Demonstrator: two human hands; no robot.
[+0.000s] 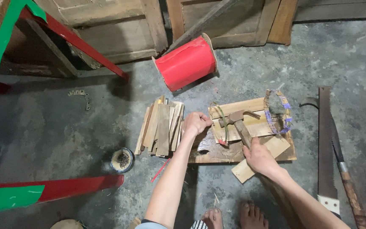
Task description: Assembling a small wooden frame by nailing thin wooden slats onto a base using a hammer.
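Seems to be hammering work on a low board [217,153] lying on the concrete floor, judged from the grip and the pose. Right hand [259,159] clamped around the lower handle of a hammer [239,123], fingers wrapped tight, with the rusty head resting on the pale slats at the middle of the board, claw pointing right. Left hand [196,123] curled into a loose fist at the board's left edge, fingers together, beside the end of a thin green strip [225,124] that arcs up and over the slats; impossible to tell whether anything small is pinched inside the fist. Calls, in any stroke from here, for a short, controlled lift and for keeping the left knuckles out of the head's path, given how near they sit. Hammer itself worn: brown wooden handle, dark rusted head. Just left of the board, a fanned pile of slats [162,125]; on its right end, a hoop [278,113] bound with purple strips. Farther off, a red roll [186,62], a small tin [122,160], a saw [326,140] at the right.
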